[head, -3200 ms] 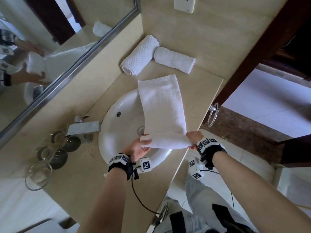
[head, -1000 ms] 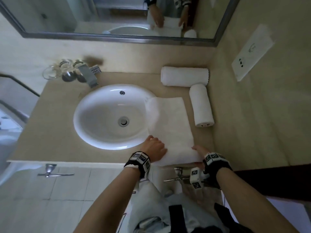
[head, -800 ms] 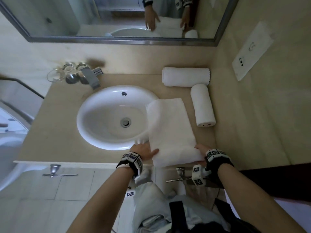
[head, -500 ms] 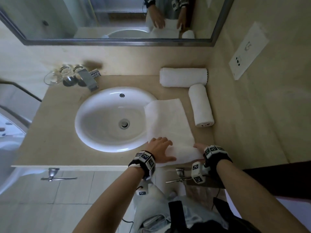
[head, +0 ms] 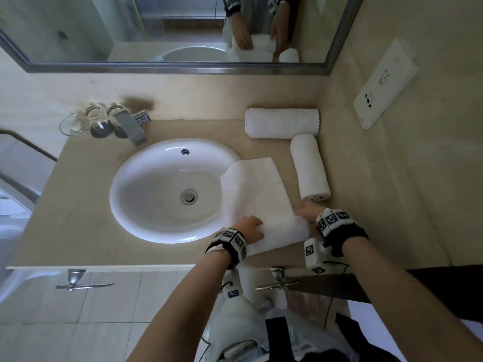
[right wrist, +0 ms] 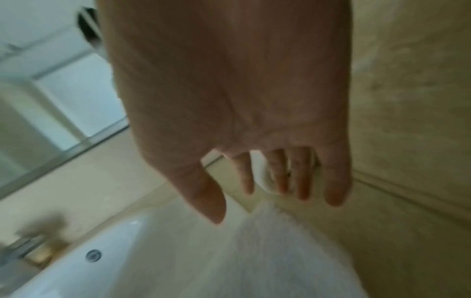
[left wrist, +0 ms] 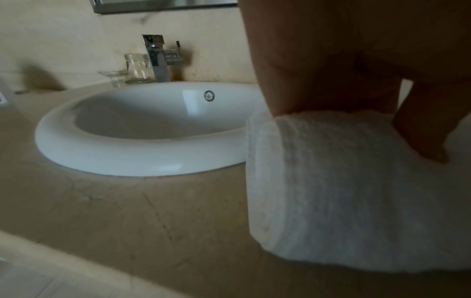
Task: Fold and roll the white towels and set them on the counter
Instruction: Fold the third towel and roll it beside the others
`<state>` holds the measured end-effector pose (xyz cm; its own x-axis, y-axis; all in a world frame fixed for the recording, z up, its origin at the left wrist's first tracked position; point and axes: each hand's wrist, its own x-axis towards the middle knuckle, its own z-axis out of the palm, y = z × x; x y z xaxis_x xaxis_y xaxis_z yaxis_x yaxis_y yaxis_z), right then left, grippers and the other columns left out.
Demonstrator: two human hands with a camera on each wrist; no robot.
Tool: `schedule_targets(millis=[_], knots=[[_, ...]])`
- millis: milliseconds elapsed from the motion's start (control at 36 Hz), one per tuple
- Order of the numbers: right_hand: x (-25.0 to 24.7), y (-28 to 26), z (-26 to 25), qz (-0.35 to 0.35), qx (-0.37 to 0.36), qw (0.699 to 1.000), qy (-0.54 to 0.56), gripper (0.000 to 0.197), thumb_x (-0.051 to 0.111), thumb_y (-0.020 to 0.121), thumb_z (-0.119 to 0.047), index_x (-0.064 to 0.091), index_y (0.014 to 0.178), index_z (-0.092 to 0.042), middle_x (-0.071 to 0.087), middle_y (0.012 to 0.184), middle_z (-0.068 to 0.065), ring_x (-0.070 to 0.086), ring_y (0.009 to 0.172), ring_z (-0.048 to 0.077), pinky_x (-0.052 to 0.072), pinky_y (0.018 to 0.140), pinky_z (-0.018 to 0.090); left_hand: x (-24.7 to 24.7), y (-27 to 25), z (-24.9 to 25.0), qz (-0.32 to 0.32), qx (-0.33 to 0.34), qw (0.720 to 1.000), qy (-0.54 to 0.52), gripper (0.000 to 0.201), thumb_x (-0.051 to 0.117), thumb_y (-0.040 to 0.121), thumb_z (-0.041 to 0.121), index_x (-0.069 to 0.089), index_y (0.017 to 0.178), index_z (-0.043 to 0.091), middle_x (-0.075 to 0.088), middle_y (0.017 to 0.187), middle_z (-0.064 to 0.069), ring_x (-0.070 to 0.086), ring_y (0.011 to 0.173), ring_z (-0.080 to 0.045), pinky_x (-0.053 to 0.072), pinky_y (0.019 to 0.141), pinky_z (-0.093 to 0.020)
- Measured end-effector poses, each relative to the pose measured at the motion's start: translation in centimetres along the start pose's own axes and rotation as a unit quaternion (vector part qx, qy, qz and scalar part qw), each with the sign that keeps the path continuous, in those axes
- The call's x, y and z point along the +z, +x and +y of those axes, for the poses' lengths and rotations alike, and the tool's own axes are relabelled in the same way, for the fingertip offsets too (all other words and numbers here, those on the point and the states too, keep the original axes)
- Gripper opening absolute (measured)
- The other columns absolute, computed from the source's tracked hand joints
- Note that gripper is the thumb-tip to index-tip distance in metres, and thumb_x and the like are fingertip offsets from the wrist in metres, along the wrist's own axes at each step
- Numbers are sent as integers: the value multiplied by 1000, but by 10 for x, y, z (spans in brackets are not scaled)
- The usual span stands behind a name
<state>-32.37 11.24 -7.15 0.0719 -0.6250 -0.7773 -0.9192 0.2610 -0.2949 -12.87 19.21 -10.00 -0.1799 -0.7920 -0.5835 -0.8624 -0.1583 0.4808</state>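
Note:
A white towel (head: 253,189), folded into a long strip, lies over the counter (head: 78,205) and the sink's right rim. Its near end is rolled up (head: 282,229). My left hand (head: 249,227) grips the roll's left end, its fingers curled over the top (left wrist: 344,96) of the roll (left wrist: 344,191). Blurred by motion, my right hand (head: 304,211) hovers over the strip's right edge just past the roll, fingers straight (right wrist: 277,187) and holding nothing. Two finished rolled towels (head: 282,123) (head: 309,167) lie at the back right of the counter.
The white sink (head: 146,226) fills the counter's middle, with a chrome faucet (head: 132,126) and drinking glasses (head: 96,121) behind it. A mirror (head: 156,27) spans the back wall, a socket plate (head: 384,84) is on the right wall, and metal towel holders (head: 277,280) hang below the front edge.
The towel's near end has gone from flat to a roll. My left hand went from lying flat on it to gripping the roll. My right hand moved forward over the strip.

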Motion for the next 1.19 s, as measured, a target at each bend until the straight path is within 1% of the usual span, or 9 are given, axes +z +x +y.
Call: schedule_targets(millis=[139,222,306,444,611,778,1028,1111,1194], knots=[[12,-25,-23,12,-116,976,-182,70,61,75,-9,36,139,-26,40,138,6,43,124,27,43,100,36,-8,9,0,-5,-24,999,23,41,48,92,24,56,129,10,55,132,-15,46,124,-31,38,104,-36],[46,-30,-22,35,-181,914,-362,69,60,81,-18,28,142,-25,33,141,6,31,133,29,31,107,50,-10,9,-1,11,-18,997,75,38,42,94,24,58,126,11,51,132,-15,42,125,-32,35,105,-38],[69,-22,-18,118,-185,873,-435,76,69,78,-26,26,140,-21,42,135,7,33,126,28,35,97,61,-9,5,-4,48,-19,994,101,37,40,94,23,56,125,13,47,131,-12,41,124,-30,35,104,-40],[71,-14,-23,157,-201,840,-478,53,46,92,-21,26,141,-14,39,138,11,39,127,30,30,104,53,11,-19,1,171,77,970,152,49,50,82,13,43,131,13,47,128,-8,44,118,-30,38,97,-42],[65,-7,-31,128,-151,887,-418,45,57,79,-36,44,119,-20,60,116,6,57,108,27,44,93,45,30,-26,3,87,102,955,266,96,65,72,23,9,149,11,27,147,-12,24,138,-31,13,111,-64],[62,-6,-4,120,-111,919,-359,47,57,76,-37,45,118,-20,61,113,4,59,107,26,45,93,41,29,-4,19,67,122,930,339,102,69,73,20,1,148,14,30,144,-14,29,134,-33,25,105,-61],[42,3,-8,33,-164,954,-248,58,53,73,-19,44,130,-18,43,129,8,42,122,27,40,102,40,12,-6,22,50,82,933,347,79,70,70,28,30,137,10,49,125,-14,48,112,-34,34,98,-51],[41,10,-9,56,-181,957,-218,44,42,89,-6,49,132,-10,42,136,11,43,127,29,34,109,33,12,-12,19,38,67,934,348,62,70,69,25,43,122,8,50,121,-14,48,109,-33,36,95,-48],[44,21,-10,140,-221,954,-148,35,38,96,-9,56,124,2,45,128,11,57,112,34,48,95,33,14,-17,15,43,61,939,336,51,66,71,21,47,116,7,50,117,-15,48,105,-33,38,89,-45]])
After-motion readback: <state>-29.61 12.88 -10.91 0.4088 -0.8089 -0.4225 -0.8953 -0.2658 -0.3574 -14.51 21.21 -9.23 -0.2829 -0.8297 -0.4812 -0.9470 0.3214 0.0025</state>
